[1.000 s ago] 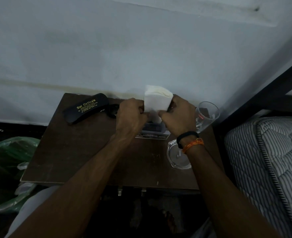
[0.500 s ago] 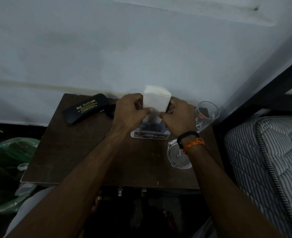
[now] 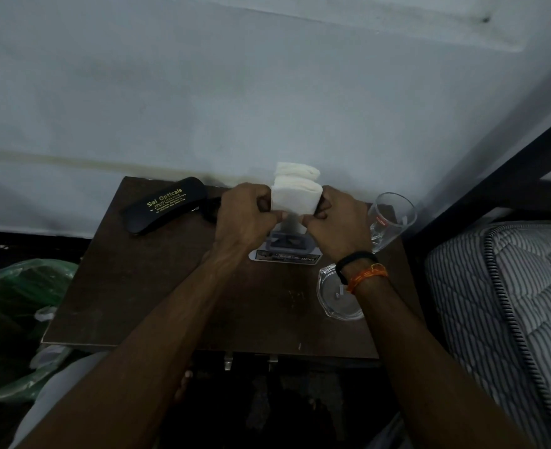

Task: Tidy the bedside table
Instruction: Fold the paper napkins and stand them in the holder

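Note:
A stack of white paper napkins (image 3: 295,196) stands upright in a grey napkin holder (image 3: 288,244) at the back middle of the dark wooden bedside table (image 3: 144,286). My left hand (image 3: 246,217) pinches the stack's left side and my right hand (image 3: 339,218) pinches its right side, fingers curled round the lower edges. A second fold of napkins shows behind the front one. The holder's lower part is partly hidden by my hands.
A black spectacle case (image 3: 164,209) with gold lettering lies at the back left. A clear drinking glass (image 3: 392,218) stands at the back right, a glass ashtray (image 3: 335,294) in front of it. A green bag (image 3: 15,293) sits left; a striped mattress (image 3: 507,293) lies right.
The napkin stack has gone down between my hands toward the holder, and both hands shifted slightly lower on it.

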`<state>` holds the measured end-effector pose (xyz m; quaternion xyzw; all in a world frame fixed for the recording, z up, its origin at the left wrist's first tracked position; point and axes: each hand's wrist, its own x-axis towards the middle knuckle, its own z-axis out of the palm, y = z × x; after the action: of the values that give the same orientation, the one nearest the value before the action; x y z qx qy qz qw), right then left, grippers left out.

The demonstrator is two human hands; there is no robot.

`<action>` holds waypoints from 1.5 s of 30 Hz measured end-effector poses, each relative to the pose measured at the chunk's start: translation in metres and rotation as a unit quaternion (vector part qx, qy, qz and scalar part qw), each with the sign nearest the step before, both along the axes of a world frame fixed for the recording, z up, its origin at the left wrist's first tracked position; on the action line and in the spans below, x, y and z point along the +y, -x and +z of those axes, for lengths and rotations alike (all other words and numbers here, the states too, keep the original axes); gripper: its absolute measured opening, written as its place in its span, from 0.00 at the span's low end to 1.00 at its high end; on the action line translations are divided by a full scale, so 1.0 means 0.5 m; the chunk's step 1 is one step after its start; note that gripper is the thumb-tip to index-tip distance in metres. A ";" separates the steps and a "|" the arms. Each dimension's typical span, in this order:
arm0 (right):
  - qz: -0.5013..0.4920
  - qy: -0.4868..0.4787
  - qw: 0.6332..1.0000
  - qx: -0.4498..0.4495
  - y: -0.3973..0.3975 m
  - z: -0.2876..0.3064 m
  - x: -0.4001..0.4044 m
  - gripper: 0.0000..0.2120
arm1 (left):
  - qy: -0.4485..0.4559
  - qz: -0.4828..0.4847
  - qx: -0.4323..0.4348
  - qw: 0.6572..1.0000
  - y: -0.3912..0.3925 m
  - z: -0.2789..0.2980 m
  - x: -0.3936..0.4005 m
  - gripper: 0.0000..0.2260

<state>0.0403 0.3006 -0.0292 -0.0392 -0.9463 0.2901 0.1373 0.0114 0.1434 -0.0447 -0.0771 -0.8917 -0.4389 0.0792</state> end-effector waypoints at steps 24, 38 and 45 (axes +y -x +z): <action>-0.025 0.058 0.997 -0.037 -0.019 0.009 0.024 0.11 | -0.041 0.000 -0.096 0.995 -0.016 0.016 -0.053 0.20; -0.091 0.004 0.983 -0.161 -0.088 0.006 0.062 0.10 | 0.163 -0.058 -0.304 0.937 -0.084 -0.005 -0.095 0.18; -0.126 -0.041 0.959 -0.251 -0.130 -0.016 0.111 0.08 | 0.362 -0.045 -0.168 0.916 -0.174 -0.075 -0.044 0.32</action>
<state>0.1051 0.3562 -0.0370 -0.2239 -0.9487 0.2124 -0.0681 0.0985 0.1215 -0.0821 -0.0654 -0.9854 -0.0954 -0.1250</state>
